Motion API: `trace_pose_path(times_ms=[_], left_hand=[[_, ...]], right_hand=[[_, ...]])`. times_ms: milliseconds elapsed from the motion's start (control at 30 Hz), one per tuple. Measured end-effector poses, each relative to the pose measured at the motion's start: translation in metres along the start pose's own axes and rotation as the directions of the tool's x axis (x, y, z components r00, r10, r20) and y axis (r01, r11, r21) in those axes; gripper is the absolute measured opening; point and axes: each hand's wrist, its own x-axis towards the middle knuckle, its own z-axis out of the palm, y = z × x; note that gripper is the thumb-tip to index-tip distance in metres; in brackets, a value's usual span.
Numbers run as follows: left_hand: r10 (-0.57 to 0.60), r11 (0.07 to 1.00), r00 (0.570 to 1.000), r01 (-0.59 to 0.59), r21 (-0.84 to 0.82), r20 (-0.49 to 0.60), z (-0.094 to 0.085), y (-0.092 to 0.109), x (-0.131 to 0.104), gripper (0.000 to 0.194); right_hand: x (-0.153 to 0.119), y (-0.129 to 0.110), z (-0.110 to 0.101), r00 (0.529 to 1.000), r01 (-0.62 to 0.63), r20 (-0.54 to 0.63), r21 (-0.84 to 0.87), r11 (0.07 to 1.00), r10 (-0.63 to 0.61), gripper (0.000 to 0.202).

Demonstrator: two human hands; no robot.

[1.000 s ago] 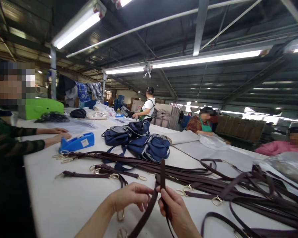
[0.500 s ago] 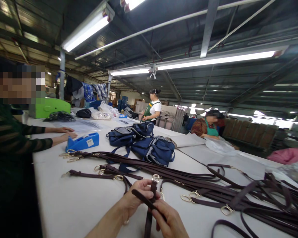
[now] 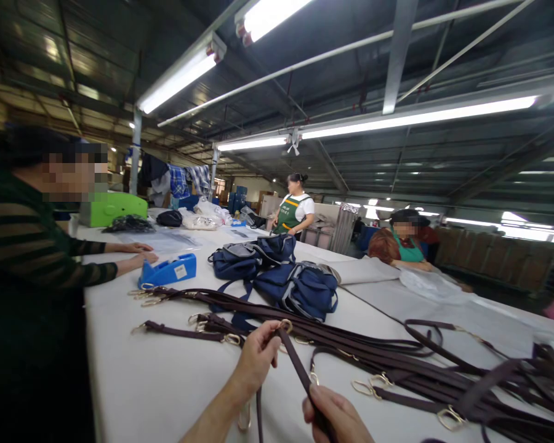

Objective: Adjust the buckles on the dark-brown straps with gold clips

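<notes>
A dark brown strap (image 3: 295, 358) with a gold-coloured buckle (image 3: 285, 326) is stretched between my two hands. My left hand (image 3: 258, 357) pinches it close to the buckle. Lower down, my right hand (image 3: 335, 412) grips the strap's length between thumb and fingers. Below my left wrist hangs a metal loop (image 3: 244, 418). Just beyond my hands, a long bundle of brown straps (image 3: 364, 338) with metal clips runs across the table. To the left lies a short strap (image 3: 184, 332) with a clip.
Blue bags (image 3: 300, 289) are heaped mid-table, beside a blue tape dispenser (image 3: 168, 271). A co-worker's hands (image 3: 143, 253) rest on the table at left. Two more people stand beyond it. A green box (image 3: 115, 209) stands at the far left; more straps tangle at right.
My hands have moved apart, and the strap's loose end that crossed between them is now drawn out straight toward my right hand. The view has shifted slightly.
</notes>
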Motion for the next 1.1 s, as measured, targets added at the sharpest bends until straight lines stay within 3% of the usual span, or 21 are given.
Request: trace_pose_path(times_ms=[167, 367, 533, 600, 700, 833, 933, 1000, 1100], left_hand=[[0.035, 0.999, 0.999, -0.034, 0.041, -0.018, 0.0, -0.001, -0.001, 0.041], [0.021, 0.999, 1.0, -0.021, -0.029, 0.002, 0.006, 0.0, -0.005, 0.046], [0.02, 1.0, 0.99, -0.02, -0.003, 0.138, 0.015, 0.009, -0.015, 0.036], [-0.05, 0.998, 0.975, 0.059, -0.036, 0.218, 0.02, 0.01, -0.019, 0.04], [-0.249, 0.946, 0.921, 0.298, -0.129, 0.3, 0.024, 0.008, -0.023, 0.038], [-0.434, 0.834, 0.804, 0.529, -0.157, 0.406, 0.024, 0.01, -0.026, 0.034], [-0.495, 0.798, 0.73, 0.596, -0.085, 0.471, 0.027, 0.012, -0.03, 0.034], [-0.487, 0.816, 0.715, 0.577, -0.029, 0.502, 0.033, 0.011, -0.034, 0.03], [-0.457, 0.854, 0.727, 0.52, 0.024, 0.513, 0.043, 0.005, -0.04, 0.025]], right_hand=[[0.001, -0.002, -0.001, 0.999, -0.024, 0.037, 0.112, 0.993, 0.02, 0.064], [0.001, -0.003, 0.0, 0.999, -0.052, 0.019, 0.195, 0.979, 0.049, 0.064], [0.001, -0.002, 0.002, 1.0, 0.006, -0.031, 0.276, 0.961, 0.003, 0.062], [0.003, 0.0, 0.001, 0.998, 0.048, -0.061, 0.282, 0.958, -0.032, 0.061], [0.006, 0.002, -0.003, 0.992, 0.087, -0.111, 0.254, 0.963, -0.061, 0.064], [0.007, 0.002, -0.007, 0.956, 0.078, -0.289, 0.111, 0.991, -0.043, 0.078], [0.0, 0.0, -0.004, 0.93, 0.158, -0.31, -0.15, 0.976, -0.198, 0.079], [-0.006, -0.003, 0.002, 0.905, 0.254, -0.254, -0.317, 0.914, -0.34, 0.066], [-0.011, -0.007, 0.01, 0.904, 0.226, -0.235, -0.447, 0.866, -0.357, 0.054]])
